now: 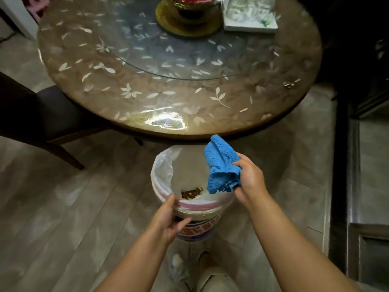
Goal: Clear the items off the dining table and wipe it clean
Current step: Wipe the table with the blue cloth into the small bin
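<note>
The right hand (pixel 249 180) holds a bunched blue terry cloth (pixel 222 165), its grip closed on the cloth's right edge with the thumb across the front fold and the fingers curled behind. The cloth stands up and to the left of that grip, its upper corner reaching the near rim of the round counter (pixel 179 85), and its lower folds hang over the open mouth of a white bucket (pixel 195 209).

The left hand (pixel 170 218) grips the bucket at its near left wall, fingers wrapped along the pink-striped rim and thumb spread over the printed label below. The bucket is lined with a clear plastic bag (pixel 163 171) that bulges at the rim just above this grip. Inside, to the right of the left grip and below the cloth, lies a small heap of brown crumbs (pixel 191 193). The bucket stands on or just above the wooden plank floor (pixel 73 207); I cannot tell whether it is lifted.

Beyond both grips the counter carries a floral-patterned clear cover and a glass turntable (pixel 168 60). On the turntable, far from the hands, sit a gold saucer (pixel 189 24) under a dark pot base and, to its right, a white rectangular tray (pixel 250 17). A small metal object (pixel 288 84) lies near the counter's right edge. A dark wooden chair (pixel 46 119) stands to the left of the left grip, partly under the counter.
</note>
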